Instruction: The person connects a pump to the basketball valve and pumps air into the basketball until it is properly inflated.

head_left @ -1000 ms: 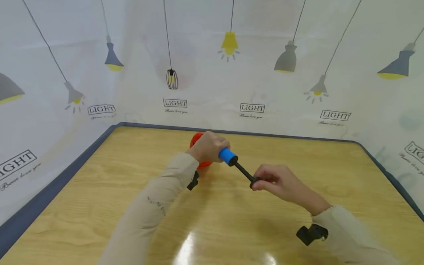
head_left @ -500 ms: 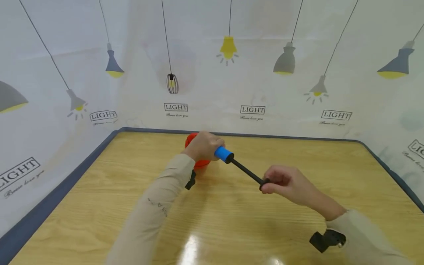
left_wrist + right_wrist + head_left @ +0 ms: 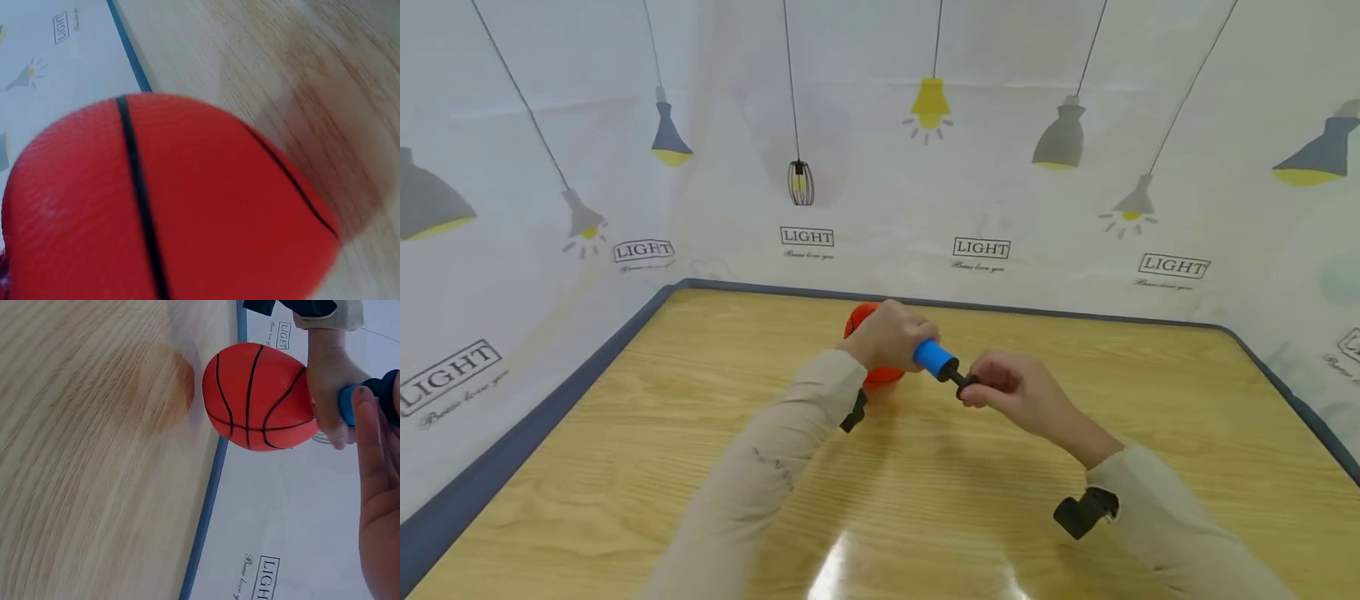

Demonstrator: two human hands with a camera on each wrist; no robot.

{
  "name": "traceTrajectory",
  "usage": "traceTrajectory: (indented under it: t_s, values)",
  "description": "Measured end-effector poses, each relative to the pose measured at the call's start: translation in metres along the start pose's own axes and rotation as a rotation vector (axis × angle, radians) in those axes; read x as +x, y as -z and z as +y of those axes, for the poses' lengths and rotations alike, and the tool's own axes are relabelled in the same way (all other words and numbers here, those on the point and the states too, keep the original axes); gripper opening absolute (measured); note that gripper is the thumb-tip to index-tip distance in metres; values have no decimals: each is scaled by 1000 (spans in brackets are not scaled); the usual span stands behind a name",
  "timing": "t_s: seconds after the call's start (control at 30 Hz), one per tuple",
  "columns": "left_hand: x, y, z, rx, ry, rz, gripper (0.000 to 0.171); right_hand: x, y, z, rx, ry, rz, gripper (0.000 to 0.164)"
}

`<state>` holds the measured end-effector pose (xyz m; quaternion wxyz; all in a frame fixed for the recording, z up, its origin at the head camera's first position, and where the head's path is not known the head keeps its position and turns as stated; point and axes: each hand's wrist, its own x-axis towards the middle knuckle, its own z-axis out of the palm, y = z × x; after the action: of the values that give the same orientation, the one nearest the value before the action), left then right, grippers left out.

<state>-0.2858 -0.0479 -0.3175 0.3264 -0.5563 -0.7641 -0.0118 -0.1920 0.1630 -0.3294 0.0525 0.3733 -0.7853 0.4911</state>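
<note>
A small hand pump with a blue barrel (image 3: 934, 358) is held in the air by my left hand (image 3: 889, 333), whose fingers grip round it. Its black handle (image 3: 967, 386) is pinched between the thumb and fingers of my right hand (image 3: 1022, 396), and only a short length of rod shows. Beyond the left hand is a red toy basketball (image 3: 256, 394) with black seam lines, misshapen rather than fully round. It fills much of the left wrist view and hangs over the table at the pump's far end. The left hand hides where ball and pump meet.
A wood-grain table (image 3: 700, 467) lies beneath, with a dark blue edge strip (image 3: 760, 289) along its back and sides. A white backdrop (image 3: 865, 167) printed with lamps stands behind it. Black camera mounts (image 3: 1081, 512) sit at both wrists.
The rod was drawn further out half a second ago. Now my right hand has moved left and inward, bringing the handle close to the barrel. My left hand keeps its grip.
</note>
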Motion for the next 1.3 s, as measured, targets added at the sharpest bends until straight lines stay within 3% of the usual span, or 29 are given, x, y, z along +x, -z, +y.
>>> traceTrajectory:
  t_s: [0.1,0.27,0.37,0.47,0.63,0.8,0.93,1.0,1.17,1.3]
  values:
    - [-1,2,-3,-3,21,-15,16,-13,10,-13,37,-6,-30,10]
    - [-11,8,-10,-3,80,-15,17,-30,24,-23,153,53,-124,15]
    - [-7,13,-7,0,62,-29,16,-22,21,-15,137,109,-135,15]
    - [1,15,-2,0,38,-13,14,-5,13,-5,108,128,-94,12]
    - [3,11,1,0,12,33,14,9,6,-4,85,58,-32,6]
    - [0,11,-4,3,14,-27,15,-9,13,-19,63,9,-47,8]
    - [-8,13,-8,24,65,-59,16,-29,24,-29,81,82,-95,15]
    - [-8,14,-8,26,53,-50,16,-33,25,-27,67,125,-119,15]
    - [1,12,-1,-9,-2,16,15,-15,17,-10,-3,128,-71,14]
    - [5,6,4,-11,4,19,13,2,7,-2,-34,91,-21,14]
